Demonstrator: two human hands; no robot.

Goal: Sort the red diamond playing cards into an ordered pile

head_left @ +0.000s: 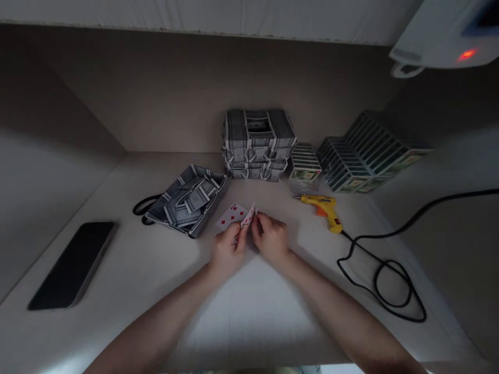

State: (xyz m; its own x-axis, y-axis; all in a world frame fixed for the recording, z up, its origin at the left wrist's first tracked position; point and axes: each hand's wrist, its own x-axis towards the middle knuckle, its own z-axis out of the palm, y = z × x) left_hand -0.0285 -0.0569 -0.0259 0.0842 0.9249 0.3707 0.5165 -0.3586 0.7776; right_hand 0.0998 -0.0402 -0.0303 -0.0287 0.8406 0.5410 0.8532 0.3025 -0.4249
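Observation:
Between my fingertips a playing card (pixel 248 217) with red marks is held on edge and looks bent or angled. My left hand (pixel 229 243) pinches its near side, while my right hand (pixel 270 234) has its fingers closed on the right edge. A second playing card (pixel 231 216) with red diamonds shows face up just behind my left hand; whether it rests on the table or is held there I cannot tell. To the left, an open fabric case (pixel 194 228) with a dark strap contains several patterned cards, backs up.
A phone (pixel 73 266) lies at the left. Patterned boxes (pixel 260 143) are stacked at the back. Several card boxes (pixel 305 162) stand right of them, with taller stacks (pixel 384 145) beyond. A yellow glue gun (pixel 323 208) lies right, its black cord (pixel 374 236) looping across the table.

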